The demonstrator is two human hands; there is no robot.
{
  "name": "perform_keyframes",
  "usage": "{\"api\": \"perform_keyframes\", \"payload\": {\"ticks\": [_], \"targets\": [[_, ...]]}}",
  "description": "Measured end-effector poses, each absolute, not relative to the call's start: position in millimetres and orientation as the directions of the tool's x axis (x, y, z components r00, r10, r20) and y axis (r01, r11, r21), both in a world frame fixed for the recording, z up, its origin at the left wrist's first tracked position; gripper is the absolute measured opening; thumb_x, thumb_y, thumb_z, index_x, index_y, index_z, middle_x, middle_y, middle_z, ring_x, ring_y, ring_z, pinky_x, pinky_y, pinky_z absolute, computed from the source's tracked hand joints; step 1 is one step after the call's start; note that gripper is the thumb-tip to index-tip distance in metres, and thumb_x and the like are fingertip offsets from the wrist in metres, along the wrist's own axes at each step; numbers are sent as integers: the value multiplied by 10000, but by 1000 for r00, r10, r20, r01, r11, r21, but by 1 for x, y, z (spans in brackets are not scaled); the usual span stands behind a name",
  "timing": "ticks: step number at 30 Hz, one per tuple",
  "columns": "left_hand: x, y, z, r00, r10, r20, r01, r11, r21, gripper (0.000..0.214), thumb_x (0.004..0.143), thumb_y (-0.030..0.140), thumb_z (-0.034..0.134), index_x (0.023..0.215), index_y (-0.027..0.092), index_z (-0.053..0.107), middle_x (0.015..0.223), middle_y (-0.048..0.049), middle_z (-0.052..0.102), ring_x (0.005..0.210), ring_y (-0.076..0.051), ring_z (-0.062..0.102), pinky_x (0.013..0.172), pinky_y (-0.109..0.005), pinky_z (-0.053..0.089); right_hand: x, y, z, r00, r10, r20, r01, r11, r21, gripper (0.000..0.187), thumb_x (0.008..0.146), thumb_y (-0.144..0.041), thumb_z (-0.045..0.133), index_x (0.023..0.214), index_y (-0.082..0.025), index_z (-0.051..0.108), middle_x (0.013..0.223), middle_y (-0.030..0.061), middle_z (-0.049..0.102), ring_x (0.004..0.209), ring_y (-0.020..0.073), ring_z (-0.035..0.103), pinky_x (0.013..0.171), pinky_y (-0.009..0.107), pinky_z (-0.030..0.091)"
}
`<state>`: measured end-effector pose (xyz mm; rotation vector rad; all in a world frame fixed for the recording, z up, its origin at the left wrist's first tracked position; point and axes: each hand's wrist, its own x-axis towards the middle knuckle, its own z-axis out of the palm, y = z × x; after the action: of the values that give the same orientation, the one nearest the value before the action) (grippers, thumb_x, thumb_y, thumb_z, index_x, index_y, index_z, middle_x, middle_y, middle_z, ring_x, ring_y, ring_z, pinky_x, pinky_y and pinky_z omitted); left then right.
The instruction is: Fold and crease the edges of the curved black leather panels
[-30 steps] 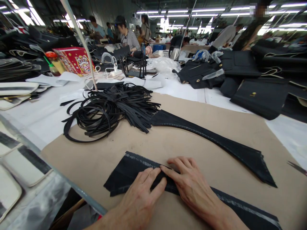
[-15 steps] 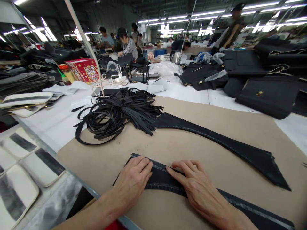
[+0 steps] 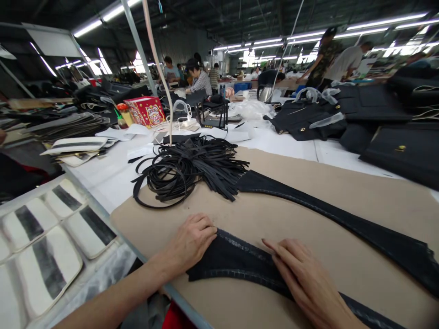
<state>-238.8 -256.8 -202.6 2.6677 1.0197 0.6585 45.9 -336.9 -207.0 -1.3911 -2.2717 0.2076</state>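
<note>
A long curved black panel (image 3: 236,260), leather or fabric, lies near me with whitish bands along both edges. My left hand (image 3: 192,242) has its fingers curled and closed at the panel's far left corner; the fingertips on the edge are partly hidden. Fingers stretched out, my right hand (image 3: 305,269) lies across the panel further right and holds nothing. A second black panel (image 3: 308,201) of similar shape rests beyond my hands. Its narrow end meets a heap of black strips (image 3: 192,169).
Brown sheeting (image 3: 360,256) covers this part of the table. White pieces with dark bands (image 3: 44,260) lie on a lower surface at left. A red box (image 3: 146,111), a router (image 3: 211,116) and black bags (image 3: 305,119) stand behind. Several people work further back.
My left hand has drawn back off the panel's face to its far left corner. My right hand has shifted right along the panel, its fingers straighter. The camera view has turned left.
</note>
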Motion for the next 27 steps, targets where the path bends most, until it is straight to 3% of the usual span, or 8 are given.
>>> {"api": "perform_keyframes", "payload": {"ticks": [3,5,8,12,17,27], "targets": [[-237,-252,-198,547,773,322,565,-624,540,150,930,148,480,938,186,625,964,-40,614,949,-172,546,864,-319,463,22,-325,-201,-292,914,280,789,396,-470,264,995,-232,400,1233,-215,514,1089,78,555,1000,220,514,859,360,421],[-235,-247,-194,477,840,261,605,-528,596,123,902,114,506,936,184,601,984,-35,604,953,-168,549,855,-307,462,-1,-315,-196,-265,945,193,819,326,-473,246,971,-224,466,1205,-197,534,1113,90,562,1037,249,507,886,398,415],[-234,-240,-190,484,859,165,677,-487,552,140,852,85,546,948,177,590,976,-37,602,967,-188,543,871,-329,447,-33,-302,-189,-220,973,65,888,227,-400,194,937,-200,533,1126,-182,577,1067,90,590,1016,280,518,865,443,405],[-234,-232,-185,573,813,101,670,-536,513,154,828,57,534,869,177,620,931,-28,600,941,-178,544,859,-299,432,-52,-294,-186,-187,982,15,923,181,-339,89,915,-168,565,990,-194,606,975,56,608,970,272,532,821,431,383],[-234,-230,-178,618,785,48,669,-557,492,127,820,77,530,798,174,609,866,-22,589,873,-172,542,792,-280,420,-51,-291,-190,-181,983,28,918,179,-354,81,908,-143,560,890,-204,612,947,40,577,943,241,517,783,376,352],[-232,-232,-173,676,736,-34,663,-589,462,143,743,43,537,760,178,583,825,-12,593,850,-169,536,751,-272,387,-48,-294,-192,-255,963,84,886,268,-378,103,949,-137,491,913,-204,561,918,14,590,907,223,509,785,371,299]]}}
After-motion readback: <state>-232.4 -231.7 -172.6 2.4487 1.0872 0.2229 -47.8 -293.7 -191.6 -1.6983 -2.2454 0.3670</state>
